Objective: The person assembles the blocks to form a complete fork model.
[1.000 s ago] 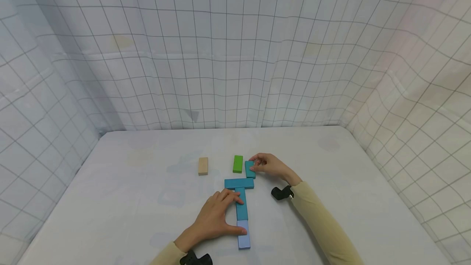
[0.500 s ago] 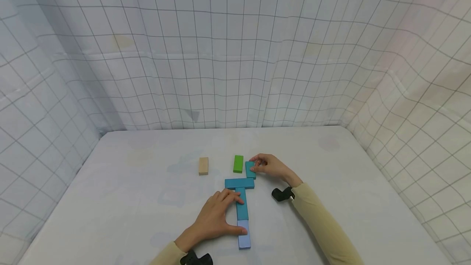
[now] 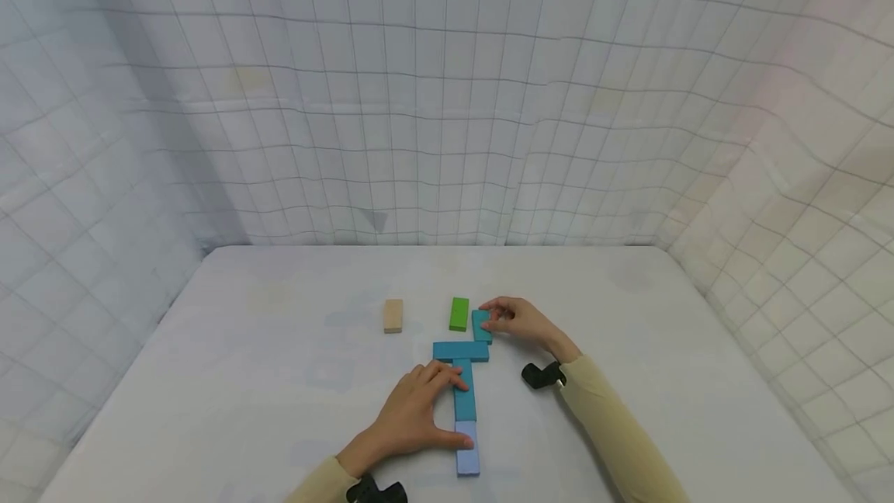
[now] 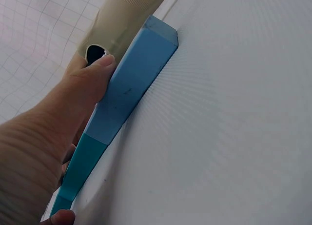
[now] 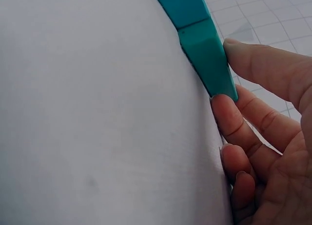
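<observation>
Laid end to end on the table are a light blue block (image 3: 467,463) and a teal block (image 3: 464,404). A second teal block (image 3: 461,351) lies crosswise at their far end, making a T shape. My left hand (image 3: 408,418) rests over the stem, its thumb on the light blue block and its fingertips on the teal one. Beyond the crosspiece's right end, my right hand (image 3: 525,323) pinches a smaller teal block (image 3: 479,325). In the right wrist view, the thumb touches one face of this teal block (image 5: 209,64) and fingers meet its far end.
Left of the small teal block lies a green block (image 3: 459,314). Farther left is a pale wooden block (image 3: 393,316). The white table (image 3: 279,379) is enclosed by gridded white curtains (image 3: 447,99) at the back and sides.
The head view has shifted slightly, so everything sits a little farther right and lower. Neither hand nor any block has visibly moved on the table.
</observation>
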Motion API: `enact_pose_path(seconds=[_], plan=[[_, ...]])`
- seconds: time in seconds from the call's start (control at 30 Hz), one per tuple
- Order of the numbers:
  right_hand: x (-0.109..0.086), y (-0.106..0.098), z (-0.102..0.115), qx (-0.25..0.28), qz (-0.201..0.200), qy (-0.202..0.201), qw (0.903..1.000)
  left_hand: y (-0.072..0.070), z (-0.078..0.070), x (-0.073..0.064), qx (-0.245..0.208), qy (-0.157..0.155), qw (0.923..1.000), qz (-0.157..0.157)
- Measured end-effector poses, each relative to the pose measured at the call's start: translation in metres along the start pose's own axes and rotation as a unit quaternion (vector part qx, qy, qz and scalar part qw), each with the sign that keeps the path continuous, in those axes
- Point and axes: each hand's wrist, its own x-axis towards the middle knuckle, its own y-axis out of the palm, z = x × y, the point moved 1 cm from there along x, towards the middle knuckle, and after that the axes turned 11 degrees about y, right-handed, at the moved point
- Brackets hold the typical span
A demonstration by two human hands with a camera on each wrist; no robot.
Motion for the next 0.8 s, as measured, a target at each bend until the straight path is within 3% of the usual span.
enact_pose_path(seconds=[0.8], plan=[[-0.0032,-0.0003,0.0018,0.001,0.007,-0.007,1.0,-0.0019,0.0002,-0.0001,0.007,0.0,0.9999,0.008]])
